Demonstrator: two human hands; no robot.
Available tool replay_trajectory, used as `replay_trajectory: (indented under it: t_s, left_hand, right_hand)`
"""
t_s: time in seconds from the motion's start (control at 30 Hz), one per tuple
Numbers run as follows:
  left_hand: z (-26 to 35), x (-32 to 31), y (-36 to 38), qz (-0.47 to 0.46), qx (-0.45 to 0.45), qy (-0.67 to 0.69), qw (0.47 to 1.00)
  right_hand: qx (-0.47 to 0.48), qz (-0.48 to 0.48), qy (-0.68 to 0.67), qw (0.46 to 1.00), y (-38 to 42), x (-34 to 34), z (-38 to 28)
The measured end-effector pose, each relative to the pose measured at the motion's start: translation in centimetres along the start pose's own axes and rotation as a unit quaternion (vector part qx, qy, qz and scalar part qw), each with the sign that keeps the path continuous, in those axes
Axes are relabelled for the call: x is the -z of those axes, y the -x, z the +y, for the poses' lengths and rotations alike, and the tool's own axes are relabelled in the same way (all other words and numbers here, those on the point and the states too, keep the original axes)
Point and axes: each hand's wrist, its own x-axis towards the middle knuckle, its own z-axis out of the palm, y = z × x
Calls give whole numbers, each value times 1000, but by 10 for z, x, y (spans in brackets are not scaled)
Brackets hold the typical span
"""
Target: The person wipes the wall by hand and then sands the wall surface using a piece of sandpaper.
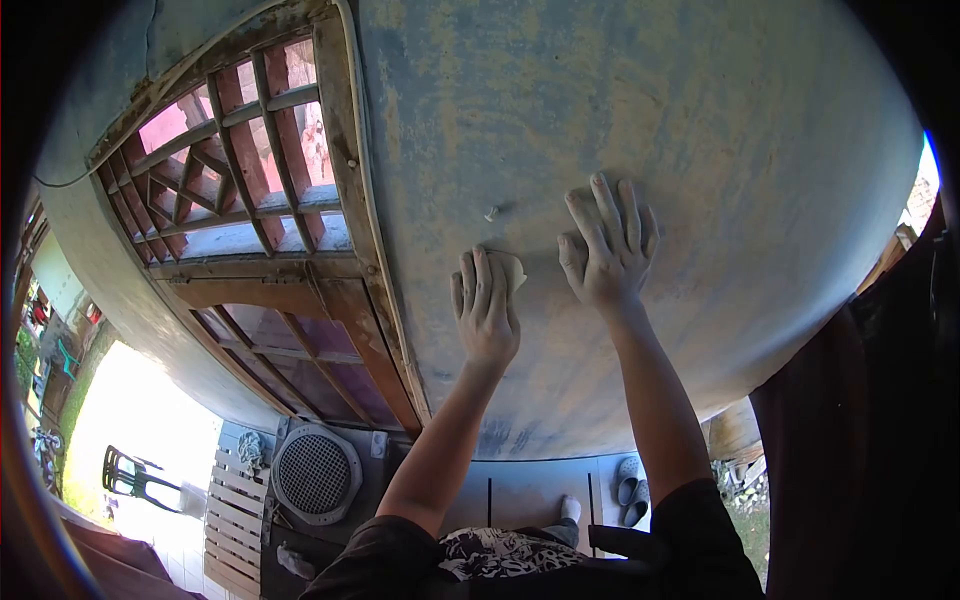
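My left hand presses a pale piece of sandpaper against the wall, its fingers close together over the sheet. Only the sheet's right edge shows beside the fingers; the rest is hidden. To the right, my right hand lies on the wall with its fingers spread and nothing in it. Whitish dust coats both hands. The wall has patchy blue-grey and beige paint. A small screw or nail sticks out above my left hand.
A wooden window frame with lattice bars stands to the left. Below it are a round speaker grille and a slatted wooden bench. Dark clogs sit on the floor. A dark chair stands outside at the left.
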Motion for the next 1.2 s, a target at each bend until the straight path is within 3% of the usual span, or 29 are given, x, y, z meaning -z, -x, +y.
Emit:
replay_trajectory:
  t_s: [0.1,0.2,0.27,0.4,0.47,0.5,0.57,0.7,0.77,0.9,0.97,1.0,1.1,1.17,1.2]
  left_hand:
    - [-5,4,1,15,-37,-27,999]
    - [-4,15,-16,-15,-7,-36,999]
    - [-1,23,-37,74,89,-37,993]
    - [16,4,-32,133,123,-34,983]
    - [26,-15,10,41,51,23,998]
    - [22,-19,34,39,53,16,998]
    - [15,-23,63,-87,23,7,996]
    - [1,-7,21,-9,50,-61,997]
    - [1,3,-20,140,158,-23,977]
    - [32,-1,-26,144,184,-71,970]
    - [50,-13,2,57,151,-90,983]
    - [56,-14,5,59,155,-75,983]
    - [50,-16,-16,116,144,-57,981]
    - [44,-5,-55,151,169,-55,972]
    - [41,-1,-73,179,191,-42,964]
  right_hand:
    - [-14,-5,-10,1000,16,-5,2]
    - [-33,-14,-28,999,36,-8,2]
    - [-100,-10,-34,994,49,-13,-1]
    - [-114,-11,-30,993,47,-12,-7]
    - [-89,-10,-38,995,46,-8,-7]
    - [-90,-12,-45,995,48,-5,-6]
    - [-82,-1,-98,992,48,-3,-1]
    - [-68,-1,-132,989,55,-1,6]
    - [-100,-3,-147,984,51,4,4]
    - [-114,10,-194,974,42,13,-2]
    - [-104,20,-230,968,34,20,-4]
    - [-99,21,-239,966,30,21,-3]
    - [-13,3,-352,936,-3,22,4]
    - [174,-144,-341,913,-43,25,18]
    - [178,-139,-347,910,-58,22,25]
